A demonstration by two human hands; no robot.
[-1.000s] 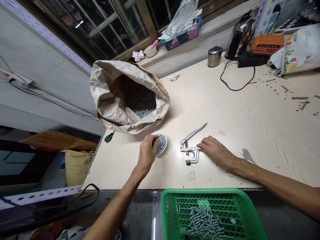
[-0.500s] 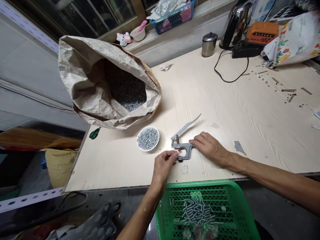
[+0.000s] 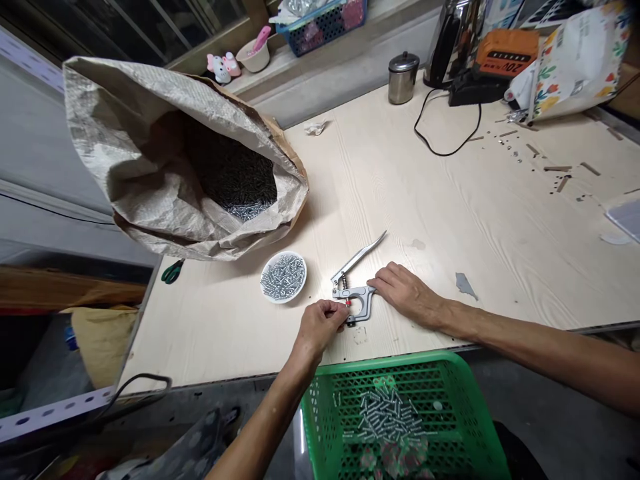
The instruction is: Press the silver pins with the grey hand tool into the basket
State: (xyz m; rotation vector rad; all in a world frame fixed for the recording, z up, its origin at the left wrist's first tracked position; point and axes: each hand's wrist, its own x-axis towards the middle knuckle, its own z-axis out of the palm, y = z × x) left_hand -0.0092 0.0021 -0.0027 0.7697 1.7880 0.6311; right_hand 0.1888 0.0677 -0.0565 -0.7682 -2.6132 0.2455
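Observation:
A grey metal press plier lies on the pale wooden table, its long handle pointing up and right. My right hand rests flat on the plier's body, holding it down. My left hand is pinched closed at the plier's jaw, fingertips on a small part too tiny to name. Just left of it stands a small white dish full of little metal pieces.
A large open paper sack of small metal parts sits at the back left. A green basket with several metal pieces hangs below the table's near edge. Green scissors, a steel tin, a kettle with cord stand farther off.
My left hand left the white dish and moved right to the plier's jaw, pinched closed. The right hand stayed on the plier. The view shifted down and left.

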